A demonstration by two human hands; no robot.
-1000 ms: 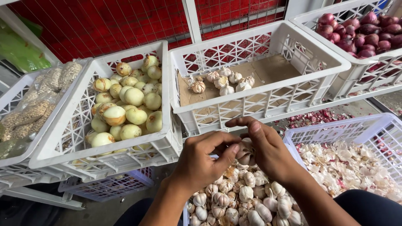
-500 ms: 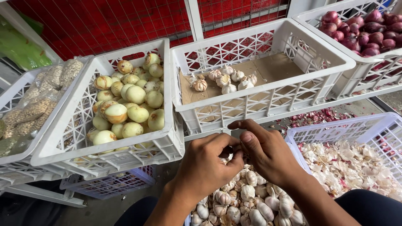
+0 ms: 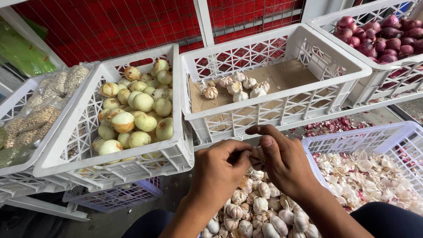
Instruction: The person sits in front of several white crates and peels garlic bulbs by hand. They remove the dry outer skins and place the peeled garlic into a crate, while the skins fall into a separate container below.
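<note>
A: What are the hands busy with?

B: The left hand (image 3: 219, 169) and the right hand (image 3: 285, 161) meet in the lower middle of the view, both clasped on one papery, off-white garlic bulb (image 3: 257, 158). The fingertips of both pinch its skin, and the right thumb presses on its top.

A: Where is that bulb, exactly?

B: Held in the air between the two hands, just above the heap of unpeeled whitish garlic bulbs (image 3: 260, 211) that fills the container at the person's lap (its rim is mostly hidden by the arms).

A: And around them?

B: To the right, touching the heap's side, a pale lavender plastic lattice basket (image 3: 352, 140) holds loose white garlic skins (image 3: 365, 174). Behind the hands stands a white plastic lattice crate (image 3: 282, 103) lined with brown cardboard, with a small cluster of cleaner garlic heads (image 3: 238, 88) at its back left. Left of it, a second white crate (image 3: 145, 161) is full of pale yellow-green peeled onions (image 3: 136, 105). At far right another white crate (image 3: 379, 70) carries dark red onions (image 3: 383, 35), and at far left clear bags of pale beans (image 3: 39, 110) lie in a crate.
</note>
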